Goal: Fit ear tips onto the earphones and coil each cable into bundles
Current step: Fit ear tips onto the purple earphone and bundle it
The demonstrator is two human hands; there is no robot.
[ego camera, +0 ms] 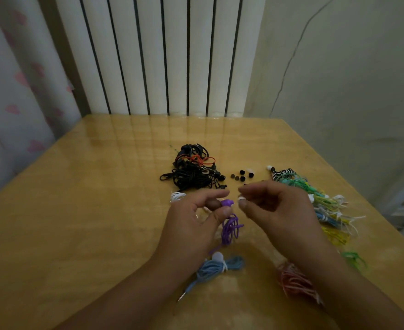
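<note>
Forearms hide parts of red bundle (296,282) and blue bundle (216,267).

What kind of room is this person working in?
Probably a room in a home, not a workshop. A white radiator stands behind the glossy wooden table, a curtain with pink hearts hangs at the left, and the painted wall shows a crack.

left hand (191,225) pinches a purple earbud (227,202); right hand (274,206) pinches what looks like a white ear tip (241,199), mid-table (77,210).
</note>
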